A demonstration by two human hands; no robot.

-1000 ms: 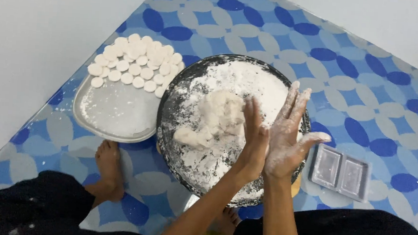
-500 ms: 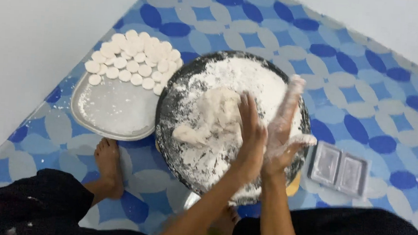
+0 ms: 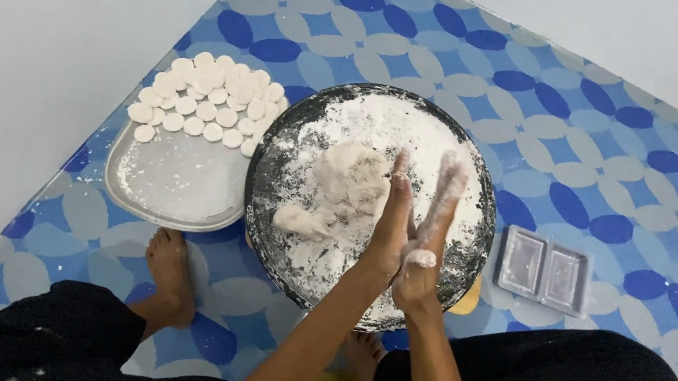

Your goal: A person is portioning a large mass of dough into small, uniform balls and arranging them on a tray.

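Palms pressed flat together at lower centre of frame: left hand (image 3: 390,231) and right hand (image 3: 428,237) face to face, fingers extended and pointing toward upper right, dusted white. Fingers of each hand held close, not spread; right-hand fingertips blurred. Whether a small piece of dough sits between the palms: cannot tell.

Dough lump (image 3: 337,189) located just left of the joined hands, near centre of frame, resting in the floured round dark pan (image 3: 269,210). Long axis of lump running from lower left to upper right, roughly parallel to the fingers. Left hand nearer the lump, almost touching its right edge; right hand behind it, farther off.

Metal tray (image 3: 168,196) at left, touching the pan rim, with flat white dough discs (image 3: 203,100) packed at its upper end. Clear two-cell plastic mould (image 3: 544,271) at right, apart from the pan.
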